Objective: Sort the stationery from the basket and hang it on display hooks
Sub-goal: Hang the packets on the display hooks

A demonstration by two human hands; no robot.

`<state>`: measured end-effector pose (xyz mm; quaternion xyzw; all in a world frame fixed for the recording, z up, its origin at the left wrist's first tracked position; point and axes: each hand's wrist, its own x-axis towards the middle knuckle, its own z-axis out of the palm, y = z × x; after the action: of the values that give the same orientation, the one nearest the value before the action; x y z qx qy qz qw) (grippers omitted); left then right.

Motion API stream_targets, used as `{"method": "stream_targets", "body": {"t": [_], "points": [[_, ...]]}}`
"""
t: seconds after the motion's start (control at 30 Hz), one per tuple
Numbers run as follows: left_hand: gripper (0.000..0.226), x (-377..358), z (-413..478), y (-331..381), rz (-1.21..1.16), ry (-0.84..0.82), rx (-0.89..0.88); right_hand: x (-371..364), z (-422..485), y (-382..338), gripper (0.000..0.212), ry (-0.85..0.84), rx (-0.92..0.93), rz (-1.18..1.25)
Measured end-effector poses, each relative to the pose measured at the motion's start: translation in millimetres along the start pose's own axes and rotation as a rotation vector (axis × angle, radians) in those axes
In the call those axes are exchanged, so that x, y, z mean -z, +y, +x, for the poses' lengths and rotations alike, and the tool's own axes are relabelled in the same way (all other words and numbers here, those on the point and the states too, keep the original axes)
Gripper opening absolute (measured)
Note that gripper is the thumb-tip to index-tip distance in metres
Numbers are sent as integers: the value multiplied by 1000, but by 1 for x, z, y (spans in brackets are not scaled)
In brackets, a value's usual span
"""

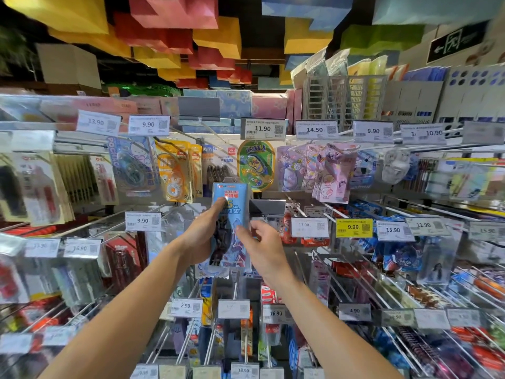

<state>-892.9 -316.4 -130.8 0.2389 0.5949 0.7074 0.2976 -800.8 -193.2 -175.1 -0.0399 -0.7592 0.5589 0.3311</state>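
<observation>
Left hand [199, 236] beside right hand [263, 248]

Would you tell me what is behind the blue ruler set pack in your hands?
Behind the ruler set pack, held by the left hand with the right hand at its edge, a grey label holder peeks out. Whatever hangs directly behind it is covered.

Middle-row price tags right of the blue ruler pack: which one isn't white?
The yellow 9.99 price tag, sitting between two white 13.90 price tags. It is the only yellow one; every other readable tag is white.
</observation>
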Motion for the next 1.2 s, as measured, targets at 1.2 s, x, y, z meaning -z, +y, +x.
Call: {"method": "stream_targets", "body": {"t": [1.2], "points": [[33,-7,-9,6,-97,-53,19,45,-54,88,27,21,-255,-54]]}}
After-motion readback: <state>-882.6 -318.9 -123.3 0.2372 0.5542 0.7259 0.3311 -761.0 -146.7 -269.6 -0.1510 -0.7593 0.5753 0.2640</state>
